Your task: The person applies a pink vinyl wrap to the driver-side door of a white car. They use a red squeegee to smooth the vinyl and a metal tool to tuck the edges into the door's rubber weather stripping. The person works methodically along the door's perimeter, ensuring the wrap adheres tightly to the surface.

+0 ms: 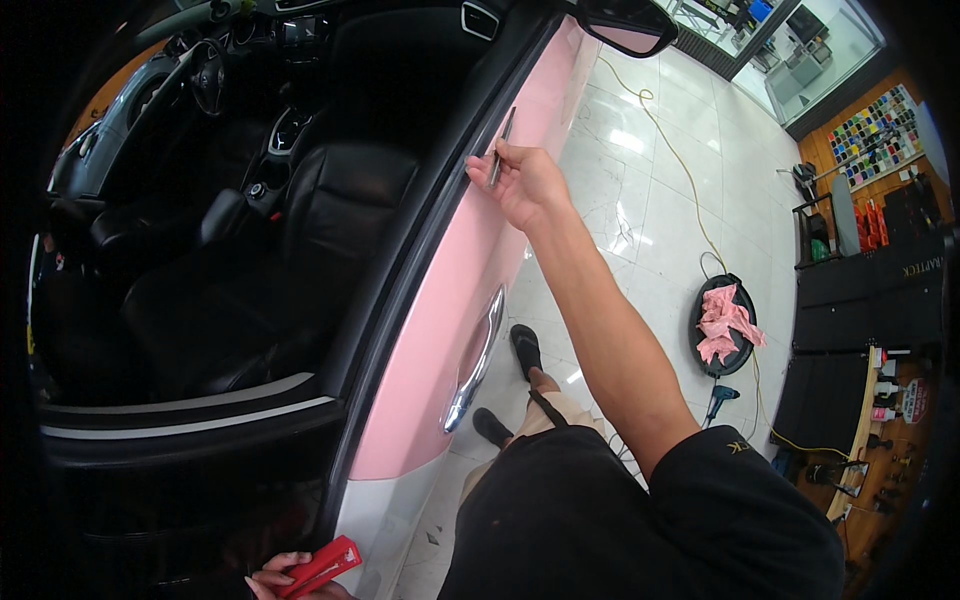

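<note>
A slim metal craft knife [496, 165] is pinched in the fingers of my right hand [525, 188], its narrow dark end pointing up and away along the car door. The hand is at the upper edge of the door's pink film [415, 345], beside the black window trim [415, 235]. At the lower left, my left hand [280, 575] grips a red squeegee [322, 566] near the rear end of the door; part of that hand is cut off by the frame. A chrome door handle [478, 365] stands out from the pink surface between the two hands.
Through the open window show black seats [350, 200] and a steering wheel [208, 78]. A side mirror [630, 35] juts out ahead. On the tiled floor stand a black round stool [740, 365] with pink film scraps [725, 318], a heat gun [722, 402] and a yellow cord [688, 190].
</note>
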Tool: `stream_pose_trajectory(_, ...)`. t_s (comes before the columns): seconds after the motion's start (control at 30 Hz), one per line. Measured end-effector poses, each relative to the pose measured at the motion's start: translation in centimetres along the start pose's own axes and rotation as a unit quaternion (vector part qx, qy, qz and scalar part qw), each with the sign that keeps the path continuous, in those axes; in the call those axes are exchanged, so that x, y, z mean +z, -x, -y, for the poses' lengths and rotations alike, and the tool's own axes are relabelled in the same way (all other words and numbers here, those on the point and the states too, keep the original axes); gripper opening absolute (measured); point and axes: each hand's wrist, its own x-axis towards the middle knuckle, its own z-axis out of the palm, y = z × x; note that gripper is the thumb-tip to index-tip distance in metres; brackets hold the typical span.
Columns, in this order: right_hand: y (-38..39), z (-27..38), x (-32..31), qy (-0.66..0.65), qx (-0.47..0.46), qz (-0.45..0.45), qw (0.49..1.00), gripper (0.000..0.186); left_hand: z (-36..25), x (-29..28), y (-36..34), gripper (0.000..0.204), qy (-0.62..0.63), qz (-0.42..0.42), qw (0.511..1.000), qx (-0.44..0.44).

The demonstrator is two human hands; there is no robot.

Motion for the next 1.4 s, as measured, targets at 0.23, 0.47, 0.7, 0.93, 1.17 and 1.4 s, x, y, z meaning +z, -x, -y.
stream_pose_trajectory(0.23, 2.0, -0.8, 0.2, 0.011, 0.009, -0.002, 1.0, 0.015, -0.2, 0.4, 0.2, 0.046, -0.013, 0.019, 1.0, -0.006)
stream_pose_trajectory(0.47, 3.5, -1.9, 0.6, 0.001, 0.015, 0.003, 1.0, 0.014, 0.4, -0.8, 0.5, 0.038, -0.123, 0.054, 0.989, 0.061)
stream_pose_trajectory(0.7, 5.1, -2.6, 0.7, -0.011, 0.022, -0.003, 1.0, 0.014, 0.5, -0.7, 0.3, 0.036, -0.089, 0.096, 0.99, 0.056)
stream_pose_trajectory(0.93, 7.2, -3.8, 1.0, -0.015, 0.016, -0.003, 1.0, 0.013, 1.0, -0.7, 0.5, 0.035, -0.078, 0.094, 0.99, 0.063)
stream_pose_trajectory(1.17, 8.6, -5.1, 1.0, -0.016, 0.025, 0.001, 1.0, 0.013, 1.3, -1.1, 0.3, 0.034, -0.052, 0.132, 0.987, 0.076)
stream_pose_trajectory(1.4, 10.7, -6.5, 1.7, -0.017, 0.02, -0.005, 1.0, 0.015, 1.4, -1.3, 0.2, 0.033, -0.016, 0.146, 0.987, 0.066)
